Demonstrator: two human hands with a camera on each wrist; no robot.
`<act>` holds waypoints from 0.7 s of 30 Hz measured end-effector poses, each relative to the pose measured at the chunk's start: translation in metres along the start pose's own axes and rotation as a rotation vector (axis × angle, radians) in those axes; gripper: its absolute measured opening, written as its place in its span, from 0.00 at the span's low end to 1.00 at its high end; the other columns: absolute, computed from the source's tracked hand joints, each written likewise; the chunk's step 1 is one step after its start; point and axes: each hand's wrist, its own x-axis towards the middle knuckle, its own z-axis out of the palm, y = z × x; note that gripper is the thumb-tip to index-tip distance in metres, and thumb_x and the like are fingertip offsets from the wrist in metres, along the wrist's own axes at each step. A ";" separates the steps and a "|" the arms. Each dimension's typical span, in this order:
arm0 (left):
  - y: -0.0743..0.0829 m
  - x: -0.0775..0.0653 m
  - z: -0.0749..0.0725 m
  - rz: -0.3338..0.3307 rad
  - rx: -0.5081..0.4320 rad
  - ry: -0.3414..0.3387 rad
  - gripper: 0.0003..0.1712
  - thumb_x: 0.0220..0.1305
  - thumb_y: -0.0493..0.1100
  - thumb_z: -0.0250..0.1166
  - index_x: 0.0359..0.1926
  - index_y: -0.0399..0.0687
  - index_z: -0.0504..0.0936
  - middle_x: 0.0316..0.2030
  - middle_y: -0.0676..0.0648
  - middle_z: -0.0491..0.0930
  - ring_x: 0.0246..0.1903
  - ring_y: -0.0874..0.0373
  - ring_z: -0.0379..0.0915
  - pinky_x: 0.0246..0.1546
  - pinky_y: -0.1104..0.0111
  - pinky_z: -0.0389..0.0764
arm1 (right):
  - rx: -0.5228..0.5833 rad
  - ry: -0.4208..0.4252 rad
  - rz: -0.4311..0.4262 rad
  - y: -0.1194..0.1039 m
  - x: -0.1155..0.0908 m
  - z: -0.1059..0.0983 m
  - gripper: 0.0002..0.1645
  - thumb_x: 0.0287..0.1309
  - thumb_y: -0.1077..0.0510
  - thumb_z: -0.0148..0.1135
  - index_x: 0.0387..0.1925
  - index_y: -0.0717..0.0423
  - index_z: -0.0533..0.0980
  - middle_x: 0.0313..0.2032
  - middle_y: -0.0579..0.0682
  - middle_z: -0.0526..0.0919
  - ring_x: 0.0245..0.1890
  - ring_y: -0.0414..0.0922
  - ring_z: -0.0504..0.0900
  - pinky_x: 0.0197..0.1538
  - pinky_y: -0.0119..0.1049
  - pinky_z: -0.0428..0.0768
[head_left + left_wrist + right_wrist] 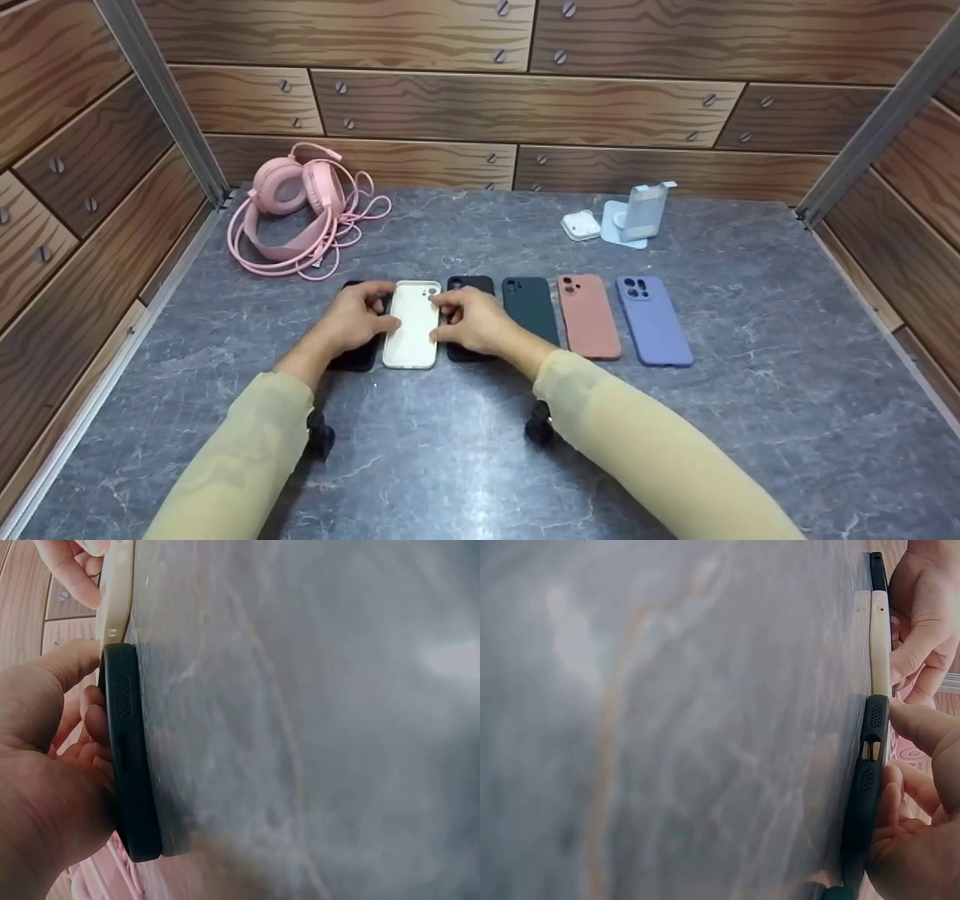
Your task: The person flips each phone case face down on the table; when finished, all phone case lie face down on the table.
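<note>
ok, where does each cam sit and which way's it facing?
Head: on the head, facing forward and down at phone cases; left hand, right hand, sleeves show.
Left wrist: worn there, facing the leftmost case; both hands show.
Right wrist: worn there, facing the third-from-left case; both hands show.
Wrist views share the white case.

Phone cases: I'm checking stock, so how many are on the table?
6, in one row from left: black case partly behind the left hand, white case, second black case partly behind the right hand, dark green case, pink case, blue case. None appears fully hidden.
</note>
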 end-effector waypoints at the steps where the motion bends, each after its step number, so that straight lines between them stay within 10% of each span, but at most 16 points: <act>1: 0.000 0.000 0.000 0.005 0.000 0.003 0.31 0.59 0.30 0.74 0.65 0.33 0.80 0.34 0.45 0.74 0.33 0.54 0.69 0.35 0.67 0.72 | -0.001 -0.002 0.000 0.000 0.000 0.000 0.33 0.58 0.54 0.81 0.63 0.58 0.83 0.44 0.49 0.82 0.38 0.41 0.80 0.47 0.36 0.80; 21: 0.005 0.003 -0.005 0.003 0.003 -0.013 0.32 0.53 0.28 0.69 0.63 0.31 0.81 0.34 0.46 0.77 0.34 0.54 0.72 0.37 0.69 0.74 | 0.016 -0.017 0.004 0.002 0.000 -0.001 0.31 0.57 0.56 0.81 0.62 0.57 0.83 0.45 0.49 0.82 0.39 0.41 0.80 0.49 0.36 0.80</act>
